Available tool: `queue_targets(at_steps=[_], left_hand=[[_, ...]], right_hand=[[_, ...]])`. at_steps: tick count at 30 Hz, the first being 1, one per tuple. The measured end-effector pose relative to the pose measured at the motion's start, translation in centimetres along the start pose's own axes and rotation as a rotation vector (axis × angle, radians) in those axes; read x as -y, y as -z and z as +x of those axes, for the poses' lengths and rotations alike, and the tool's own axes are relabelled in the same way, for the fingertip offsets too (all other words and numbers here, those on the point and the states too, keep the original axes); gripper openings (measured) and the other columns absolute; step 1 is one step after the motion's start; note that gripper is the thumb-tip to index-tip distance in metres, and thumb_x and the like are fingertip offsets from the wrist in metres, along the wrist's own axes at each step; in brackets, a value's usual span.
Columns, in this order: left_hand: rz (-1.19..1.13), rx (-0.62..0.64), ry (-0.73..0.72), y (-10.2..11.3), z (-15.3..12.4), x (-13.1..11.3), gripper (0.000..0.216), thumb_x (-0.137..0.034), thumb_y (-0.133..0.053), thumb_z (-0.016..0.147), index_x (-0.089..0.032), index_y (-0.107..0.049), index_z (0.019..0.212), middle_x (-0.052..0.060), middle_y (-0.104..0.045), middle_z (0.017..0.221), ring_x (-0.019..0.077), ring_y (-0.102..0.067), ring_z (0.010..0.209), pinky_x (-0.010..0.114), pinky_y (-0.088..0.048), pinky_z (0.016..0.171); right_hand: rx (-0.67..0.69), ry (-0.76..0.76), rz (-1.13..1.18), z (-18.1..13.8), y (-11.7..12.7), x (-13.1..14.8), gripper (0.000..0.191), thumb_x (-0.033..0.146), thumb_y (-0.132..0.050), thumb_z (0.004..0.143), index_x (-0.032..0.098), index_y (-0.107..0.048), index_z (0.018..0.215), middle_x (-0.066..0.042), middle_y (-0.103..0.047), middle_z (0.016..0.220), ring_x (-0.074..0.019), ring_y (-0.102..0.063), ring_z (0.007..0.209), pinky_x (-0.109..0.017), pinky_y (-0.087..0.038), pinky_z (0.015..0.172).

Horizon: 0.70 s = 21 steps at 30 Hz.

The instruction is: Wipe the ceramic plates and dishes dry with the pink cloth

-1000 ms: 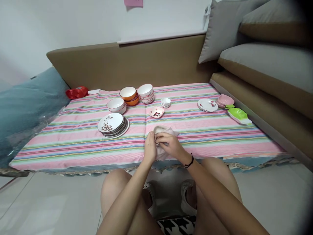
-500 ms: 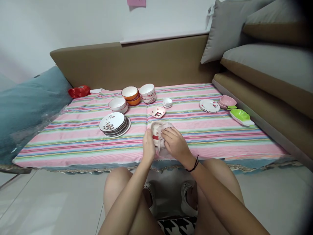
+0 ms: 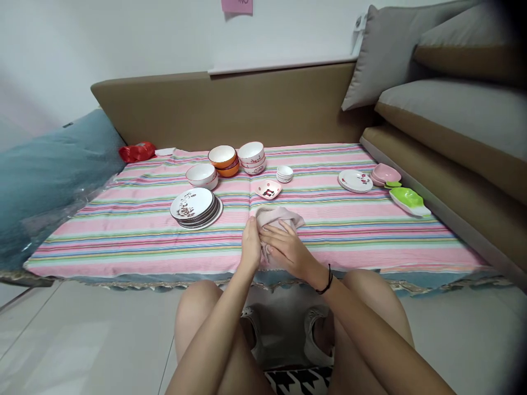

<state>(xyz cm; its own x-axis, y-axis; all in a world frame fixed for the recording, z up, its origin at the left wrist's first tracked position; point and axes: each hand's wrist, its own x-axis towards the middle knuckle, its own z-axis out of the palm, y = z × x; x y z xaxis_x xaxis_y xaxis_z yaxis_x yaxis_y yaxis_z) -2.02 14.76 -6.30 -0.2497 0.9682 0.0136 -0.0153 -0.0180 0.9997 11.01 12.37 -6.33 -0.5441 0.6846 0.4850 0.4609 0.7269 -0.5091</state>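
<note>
— So, what do we have in front of us?

— We sit at a striped cover [image 3: 123,236] that spreads wide from left to right. Left of the middle stands a stack of plates [image 3: 193,204], with an orange bowl [image 3: 222,156] and white bowls [image 3: 251,152] farther back. Near the right edge lies a green dish [image 3: 409,199].

— And the rag?

— The rag [image 3: 284,215] sits bunched up at the near middle of the cover, on the near side of a small pink dish [image 3: 268,189]. Whether anything lies under it, we cannot tell.

— How do our hands stand?

— Our left hand [image 3: 251,248] is upright, with its fingers pressed together and flat against the rag's left side. Our right hand [image 3: 288,251] lies over the rag from the right with its fingers curled on the folds. We hold the bundle between both hands.
</note>
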Motion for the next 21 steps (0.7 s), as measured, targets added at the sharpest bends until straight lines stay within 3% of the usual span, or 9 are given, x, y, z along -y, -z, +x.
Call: queue_targets(at_steps=[4,8,11,16,21], left_hand=[[-0.027,-0.094,0.074,0.4,0.3,0.0,0.046,-0.057,-0.043,0.085,-0.016,-0.064,0.089,0.007,-0.065,0.086,0.0221,-0.060,0.090,0.035,-0.046,0.084],[-0.080,-0.110,0.054,0.6,0.6,-0.2,0.050,-0.061,-0.043,0.083,-0.016,-0.064,0.093,0.008,-0.066,0.089,0.0211,-0.060,0.090,0.032,-0.046,0.083],[-0.085,-0.101,0.070,0.7,0.9,-0.3,0.049,-0.060,-0.042,0.083,-0.015,-0.062,0.092,0.006,-0.065,0.085,0.0192,-0.060,0.082,0.031,-0.047,0.078],[-0.096,-0.013,0.087,0.4,0.8,-0.3,0.051,-0.058,-0.041,0.084,-0.013,-0.062,0.094,0.006,-0.066,0.083,0.0183,-0.060,0.076,0.031,-0.047,0.073],[-0.042,0.098,0.097,0.0,0.5,-0.3,0.049,-0.057,-0.047,0.082,-0.012,-0.065,0.087,0.008,-0.068,0.084,0.0197,-0.061,0.082,0.031,-0.046,0.075]], right_hand=[[-0.063,0.024,0.165,0.1,0.2,0.1,0.031,0.025,-0.035,0.095,0.020,-0.061,0.111,-0.006,-0.067,0.110,-0.0189,-0.059,0.106,-0.048,-0.020,0.112],[-0.097,0.003,-0.006,0.1,0.8,0.0,0.029,0.023,-0.036,0.095,0.019,-0.063,0.105,-0.005,-0.069,0.104,-0.0174,-0.060,0.102,-0.046,-0.021,0.112],[-0.085,0.003,-0.213,0.0,1.0,0.0,0.029,0.030,-0.041,0.093,0.018,-0.061,0.111,-0.008,-0.066,0.113,-0.0208,-0.055,0.112,-0.048,-0.019,0.112],[-0.066,-0.018,-0.363,0.0,1.0,-0.4,0.051,0.042,-0.047,0.090,0.013,-0.048,0.131,-0.012,-0.049,0.137,-0.0252,-0.037,0.131,-0.049,-0.019,0.113],[0.018,0.026,-0.316,-0.1,1.3,-0.6,0.051,0.044,-0.042,0.093,0.018,-0.044,0.136,-0.009,-0.049,0.137,-0.0253,-0.036,0.132,-0.058,0.000,0.113]])
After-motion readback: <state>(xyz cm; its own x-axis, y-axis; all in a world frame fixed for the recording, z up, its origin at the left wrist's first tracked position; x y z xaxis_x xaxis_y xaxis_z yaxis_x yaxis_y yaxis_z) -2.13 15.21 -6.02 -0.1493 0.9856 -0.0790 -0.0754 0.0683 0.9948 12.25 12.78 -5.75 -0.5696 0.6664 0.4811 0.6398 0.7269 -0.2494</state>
